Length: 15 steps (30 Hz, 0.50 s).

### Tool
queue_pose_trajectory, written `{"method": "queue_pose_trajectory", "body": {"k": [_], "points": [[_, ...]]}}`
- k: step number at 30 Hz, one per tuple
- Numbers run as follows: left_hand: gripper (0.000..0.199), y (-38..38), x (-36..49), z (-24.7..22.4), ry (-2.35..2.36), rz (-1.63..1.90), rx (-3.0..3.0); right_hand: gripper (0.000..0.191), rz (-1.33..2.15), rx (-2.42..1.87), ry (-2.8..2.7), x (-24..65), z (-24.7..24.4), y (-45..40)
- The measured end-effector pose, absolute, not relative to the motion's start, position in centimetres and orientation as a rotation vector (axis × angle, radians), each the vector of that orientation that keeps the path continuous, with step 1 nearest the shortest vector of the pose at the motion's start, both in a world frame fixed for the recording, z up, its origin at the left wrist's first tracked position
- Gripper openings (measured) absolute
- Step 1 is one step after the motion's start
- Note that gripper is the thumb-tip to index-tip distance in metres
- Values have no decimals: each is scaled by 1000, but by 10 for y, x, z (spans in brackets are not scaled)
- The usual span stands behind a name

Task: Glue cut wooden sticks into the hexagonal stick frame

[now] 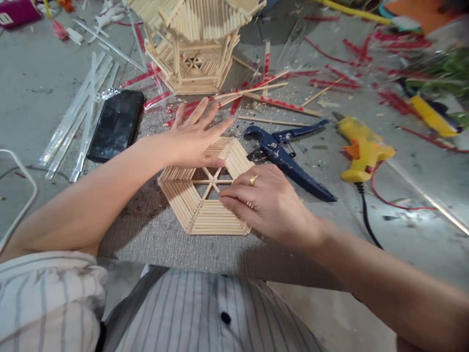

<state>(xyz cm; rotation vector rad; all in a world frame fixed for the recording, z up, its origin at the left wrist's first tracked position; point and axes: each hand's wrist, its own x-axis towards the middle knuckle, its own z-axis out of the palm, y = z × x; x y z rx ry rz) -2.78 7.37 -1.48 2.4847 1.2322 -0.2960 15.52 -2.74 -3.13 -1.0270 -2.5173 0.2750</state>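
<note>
A flat hexagonal frame of thin wooden sticks lies on a grey board in front of me, with crossed sticks like spokes in its open middle. My left hand rests over the far side of the frame, fingers spread and pointing away. My right hand is at the frame's right side, thumb and fingers pinched together near the centre spokes. Whatever the pinch holds is hidden or too small to make out. A blue cutter lies just beyond the right hand.
Behind the frame stands a small pavilion model of sticks. A black phone and clear glue sticks lie left. A yellow glue gun with its cord is at right. Loose sticks and red-and-clear wrapper scraps litter the table.
</note>
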Motion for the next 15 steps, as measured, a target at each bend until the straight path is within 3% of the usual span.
{"method": "queue_pose_trajectory", "body": {"k": [10,15], "points": [[95,72,-28,-33,1189,-148,2493,25,488,-1338,-2845,126,-14,-20],[98,73,-27,-33,1183,-145,2482,27,394,-1318,-2888,123,-12,-22]]}}
